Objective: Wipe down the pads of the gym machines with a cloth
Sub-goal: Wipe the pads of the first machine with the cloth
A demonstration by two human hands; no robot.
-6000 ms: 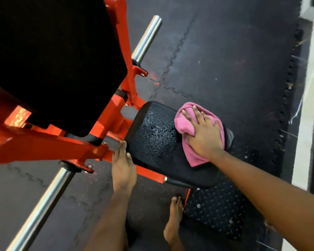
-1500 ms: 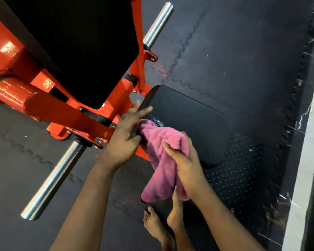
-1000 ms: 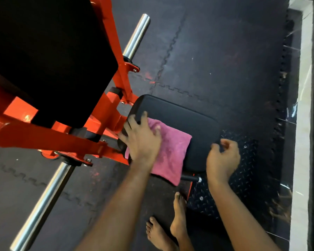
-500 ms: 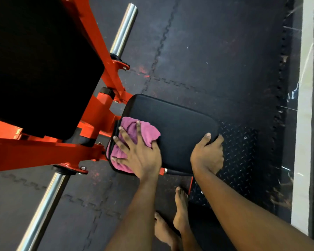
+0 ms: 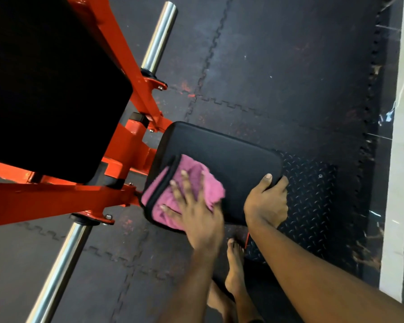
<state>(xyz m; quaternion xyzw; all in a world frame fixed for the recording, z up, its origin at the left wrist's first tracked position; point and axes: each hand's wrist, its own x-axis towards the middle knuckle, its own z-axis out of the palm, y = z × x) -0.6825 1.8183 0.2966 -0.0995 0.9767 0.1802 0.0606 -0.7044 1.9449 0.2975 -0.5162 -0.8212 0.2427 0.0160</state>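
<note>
A black seat pad juts out low from an orange machine frame. A pink cloth lies bunched on the pad's near left corner, draped over its edge. My left hand presses flat on the cloth with fingers spread. My right hand grips the pad's near right corner, thumb on top. A larger black back pad fills the upper left.
Chrome weight bars stick out from the frame at the top and at the lower left. A black checker-plate footplate lies right of the seat. My bare feet stand on dark rubber floor tiles. A white strip runs along the right.
The cloth passed from my right hand to my left. The left hand now rubs it at the pad's near left corner, while the right hand has taken hold of the pad's right corner.
</note>
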